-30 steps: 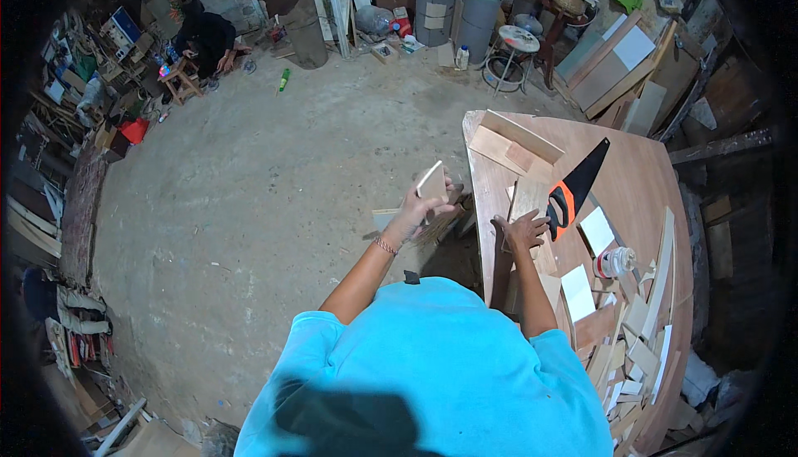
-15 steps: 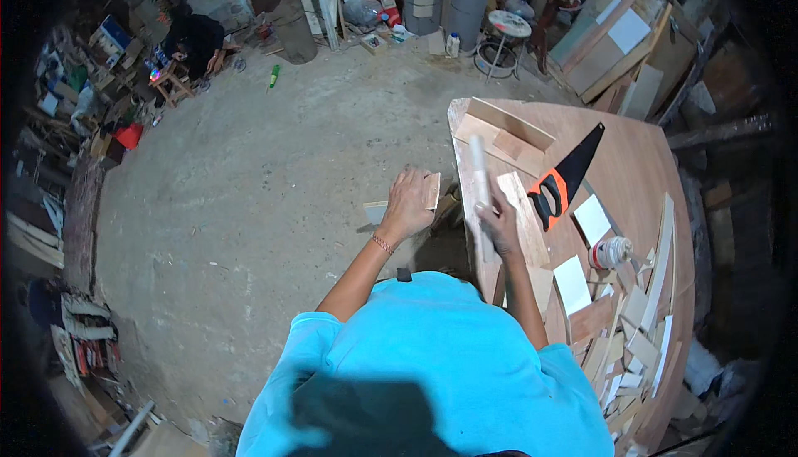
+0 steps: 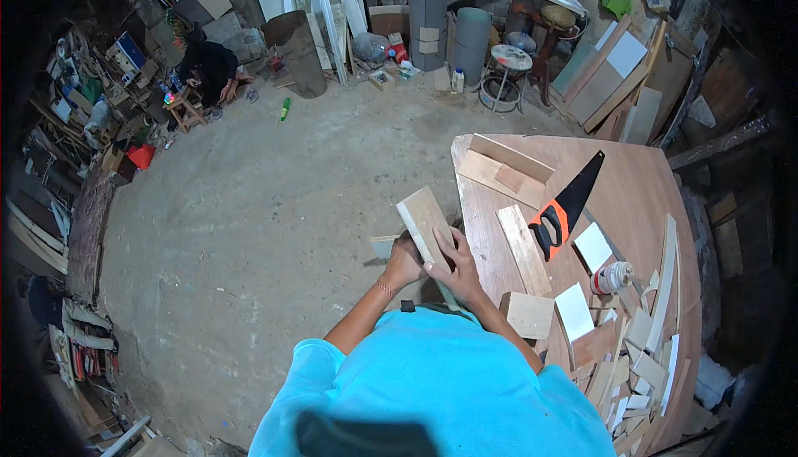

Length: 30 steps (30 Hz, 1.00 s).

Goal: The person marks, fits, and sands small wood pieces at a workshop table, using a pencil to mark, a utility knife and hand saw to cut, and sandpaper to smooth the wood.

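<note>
Here's the board [image 3: 427, 223], just off the worktop [image 3: 636, 187] at ten o'clock, tilted towards eleven: the right hand [image 3: 461, 272] bends its fingers around it, the left hand [image 3: 402, 262] against its edge, fingers tucked from sight, can't tell their grip! Three o'clock, a plank [image 3: 524, 248], then the saw [image 3: 550, 226], blade towards one; four o'clock, a block [image 3: 528, 316], jar [image 3: 613, 277] and scraps [image 3: 638, 328] crowding beyond; the board's lower end hides behind the right hand
</note>
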{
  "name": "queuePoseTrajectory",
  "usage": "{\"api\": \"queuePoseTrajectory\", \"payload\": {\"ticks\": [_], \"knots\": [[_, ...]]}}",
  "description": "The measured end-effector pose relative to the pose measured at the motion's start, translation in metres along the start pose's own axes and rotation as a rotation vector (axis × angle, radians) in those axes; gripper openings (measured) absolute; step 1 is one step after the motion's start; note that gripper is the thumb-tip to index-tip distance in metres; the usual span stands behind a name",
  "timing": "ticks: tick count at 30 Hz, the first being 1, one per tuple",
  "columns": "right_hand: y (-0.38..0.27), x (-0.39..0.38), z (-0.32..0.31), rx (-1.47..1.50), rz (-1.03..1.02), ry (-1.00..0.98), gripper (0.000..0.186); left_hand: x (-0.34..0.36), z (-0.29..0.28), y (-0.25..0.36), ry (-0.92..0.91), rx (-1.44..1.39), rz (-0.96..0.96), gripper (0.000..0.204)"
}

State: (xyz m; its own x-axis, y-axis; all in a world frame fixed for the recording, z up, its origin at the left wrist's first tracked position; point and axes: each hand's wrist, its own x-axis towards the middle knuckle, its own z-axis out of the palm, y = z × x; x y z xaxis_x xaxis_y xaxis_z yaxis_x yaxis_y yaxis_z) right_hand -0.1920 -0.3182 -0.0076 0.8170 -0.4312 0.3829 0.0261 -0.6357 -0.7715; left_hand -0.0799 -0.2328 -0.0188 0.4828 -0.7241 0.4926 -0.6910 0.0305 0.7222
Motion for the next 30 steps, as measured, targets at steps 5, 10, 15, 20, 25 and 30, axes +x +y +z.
{"api": "queuePoseTrajectory", "payload": {"ticks": [5,10,15,20,25,30], "knots": [[0.033,0.024,-0.004,0.205,0.273,0.144,0.063,0.0,-0.003,0.018,-0.226,0.053,-0.101,0.029],[-0.005,0.003,0.003,-0.023,0.015,-0.032,0.064,-0.014,-0.005,-0.004,-0.128,-0.073,-0.169,0.034],[0.002,0.003,0.013,0.055,0.026,0.145,0.06,-0.007,-0.013,0.014,-0.285,-0.048,-0.345,0.029],[0.005,0.024,0.003,0.185,0.248,0.184,0.06,-0.013,-0.006,0.02,-0.183,0.016,-0.227,0.022],[-0.033,0.006,0.017,0.064,0.023,0.081,0.063,-0.018,-0.024,0.008,-0.143,-0.128,-0.224,0.036],[0.01,0.035,0.01,0.341,0.279,0.246,0.063,-0.009,-0.022,0.034,-0.134,-0.047,-0.166,0.025]]}}
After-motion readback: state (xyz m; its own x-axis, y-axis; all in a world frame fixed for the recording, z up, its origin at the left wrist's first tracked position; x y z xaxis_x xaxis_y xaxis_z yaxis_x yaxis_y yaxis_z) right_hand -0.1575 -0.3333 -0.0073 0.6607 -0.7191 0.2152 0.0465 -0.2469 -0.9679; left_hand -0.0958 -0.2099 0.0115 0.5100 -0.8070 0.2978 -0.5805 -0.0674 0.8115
